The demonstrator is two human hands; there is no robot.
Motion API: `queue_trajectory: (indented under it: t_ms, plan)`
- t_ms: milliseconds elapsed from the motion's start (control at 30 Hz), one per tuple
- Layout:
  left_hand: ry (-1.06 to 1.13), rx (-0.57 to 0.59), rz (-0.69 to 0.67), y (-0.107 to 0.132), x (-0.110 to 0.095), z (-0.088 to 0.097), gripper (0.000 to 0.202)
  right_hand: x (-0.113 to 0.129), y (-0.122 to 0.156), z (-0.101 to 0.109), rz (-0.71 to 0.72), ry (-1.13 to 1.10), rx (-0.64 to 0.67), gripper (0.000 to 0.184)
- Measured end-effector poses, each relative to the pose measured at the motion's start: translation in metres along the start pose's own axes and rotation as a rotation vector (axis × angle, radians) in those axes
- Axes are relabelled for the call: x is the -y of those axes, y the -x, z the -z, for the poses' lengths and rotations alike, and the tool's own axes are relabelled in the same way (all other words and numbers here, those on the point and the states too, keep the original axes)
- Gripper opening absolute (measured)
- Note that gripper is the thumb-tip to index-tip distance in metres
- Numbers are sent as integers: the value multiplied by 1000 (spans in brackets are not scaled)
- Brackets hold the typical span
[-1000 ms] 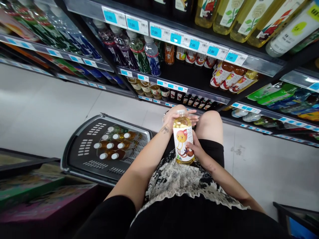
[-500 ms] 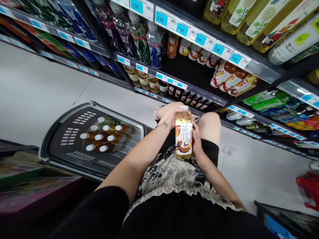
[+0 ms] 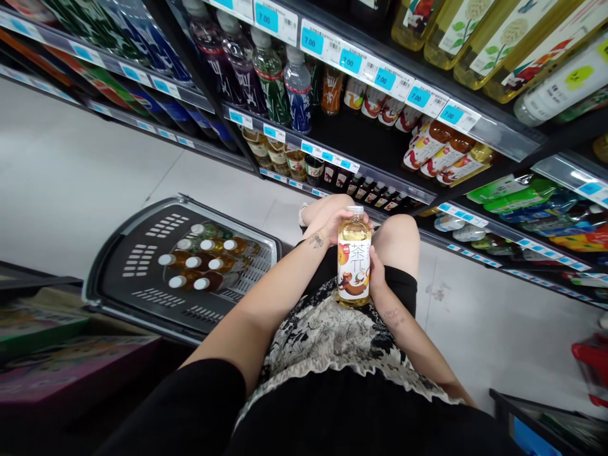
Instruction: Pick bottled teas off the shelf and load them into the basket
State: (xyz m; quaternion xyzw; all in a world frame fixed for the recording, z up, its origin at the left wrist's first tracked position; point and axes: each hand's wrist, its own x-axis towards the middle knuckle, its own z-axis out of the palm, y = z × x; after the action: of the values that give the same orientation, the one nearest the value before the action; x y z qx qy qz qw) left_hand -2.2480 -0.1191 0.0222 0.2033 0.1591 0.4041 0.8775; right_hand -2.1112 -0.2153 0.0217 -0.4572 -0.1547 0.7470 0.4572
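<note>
I hold a bottle of yellow tea point(image 3: 354, 263) upright on my lap, its white label with an orange drawing facing me. My left hand point(image 3: 332, 225) curls around the bottle's neck and shoulder just below the white cap. My right hand point(image 3: 379, 273) grips the lower right side of the bottle, fingers wrapped behind it. Both hands are closed on the same bottle.
A dark plastic basket point(image 3: 142, 253) on the floor to my left holds several white-capped bottles point(image 3: 199, 263). Shelves of drinks with blue price tags point(image 3: 351, 61) run ahead and to the right. Boxes point(image 3: 71, 373) lie at lower left, a red object point(image 3: 593, 364) at right.
The bottle was turned in my hands, so the label's text side now faces me. My right hand shifted from the front to the bottle's right side. The view tilted slightly.
</note>
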Motion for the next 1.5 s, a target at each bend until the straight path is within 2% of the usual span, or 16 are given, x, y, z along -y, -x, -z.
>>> queue_trajectory:
  t_ms: [200, 433, 667, 867, 1200, 1500]
  plan:
    - [17, 63, 7, 1, 0, -1, 38, 2, 4, -1, 47, 41, -9, 42]
    - [17, 107, -8, 0, 0, -5, 37, 3, 5, 1, -2, 48, 21, 46]
    - [6, 104, 4, 0, 1, -5, 36, 4, 6, 0, 73, 37, 2, 41]
    - [12, 121, -7, 0, 0, -3, 38, 5, 5, -2, 36, -11, 15, 46]
    - [14, 141, -22, 0, 0, -2, 38, 1, 2, 3, 44, -105, 14, 38]
    - [30, 128, 9, -2, 1, -1, 41, 2, 2, 5, 18, -146, 25, 40]
